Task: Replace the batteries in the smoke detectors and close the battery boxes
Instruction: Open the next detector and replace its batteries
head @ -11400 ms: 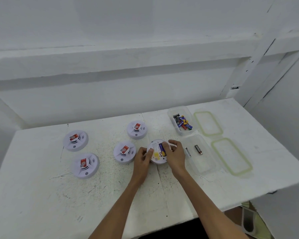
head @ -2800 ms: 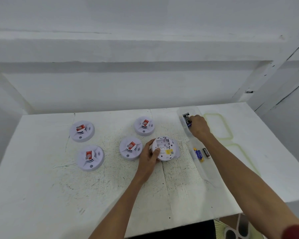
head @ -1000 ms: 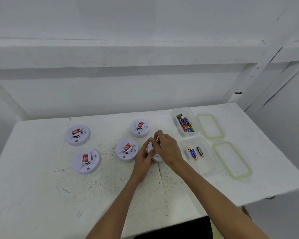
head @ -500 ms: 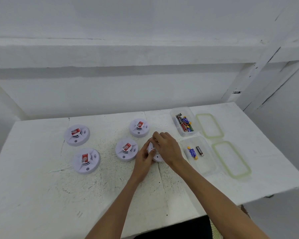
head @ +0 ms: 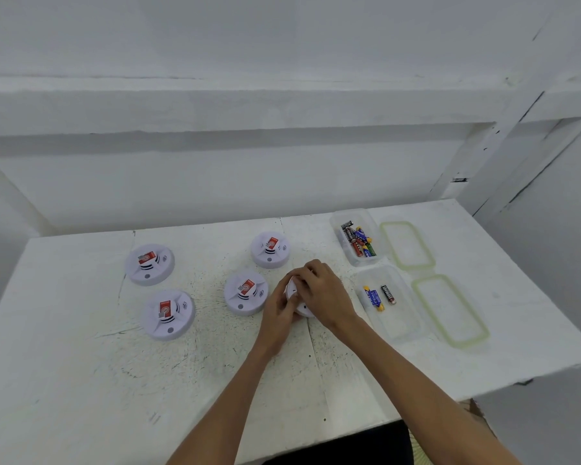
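Your left hand, right hand: fingers curled round one detector, battery swap likely under way. Four other detectors likely pending.

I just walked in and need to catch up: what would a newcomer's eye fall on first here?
The person's left grip and right grip hold a white smoke detector at the table's middle. Four red-labelled detectors lie to its left; to its right stand two open clear boxes, the far box heaped with batteries.
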Action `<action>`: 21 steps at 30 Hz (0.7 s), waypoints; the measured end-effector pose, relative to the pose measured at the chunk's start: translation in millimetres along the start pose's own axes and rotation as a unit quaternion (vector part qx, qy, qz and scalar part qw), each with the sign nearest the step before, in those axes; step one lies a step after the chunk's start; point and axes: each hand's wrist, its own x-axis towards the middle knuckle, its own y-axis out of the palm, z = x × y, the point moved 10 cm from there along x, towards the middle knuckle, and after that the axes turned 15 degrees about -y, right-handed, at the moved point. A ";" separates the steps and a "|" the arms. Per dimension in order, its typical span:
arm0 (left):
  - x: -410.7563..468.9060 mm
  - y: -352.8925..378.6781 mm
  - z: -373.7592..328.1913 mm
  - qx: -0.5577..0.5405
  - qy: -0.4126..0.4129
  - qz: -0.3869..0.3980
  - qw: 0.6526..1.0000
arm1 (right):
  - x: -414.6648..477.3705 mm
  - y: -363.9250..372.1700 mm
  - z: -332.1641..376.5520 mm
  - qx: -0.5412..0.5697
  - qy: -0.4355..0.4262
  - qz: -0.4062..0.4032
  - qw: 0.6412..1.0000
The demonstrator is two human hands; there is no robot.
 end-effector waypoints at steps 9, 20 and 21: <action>-1.8 -2.3 -3.2 -0.010 -0.006 -0.018 1.000 | 2.9 2.0 -7.7 0.091 0.029 -0.005 0.995; 0.2 -2.4 1.3 -0.003 -0.008 -0.017 1.000 | -2.8 -1.2 -2.0 0.088 -0.015 -0.044 0.995; -0.2 -2.4 1.1 -0.007 -0.010 -0.014 1.000 | -6.6 2.5 -10.0 0.107 0.021 -0.047 0.993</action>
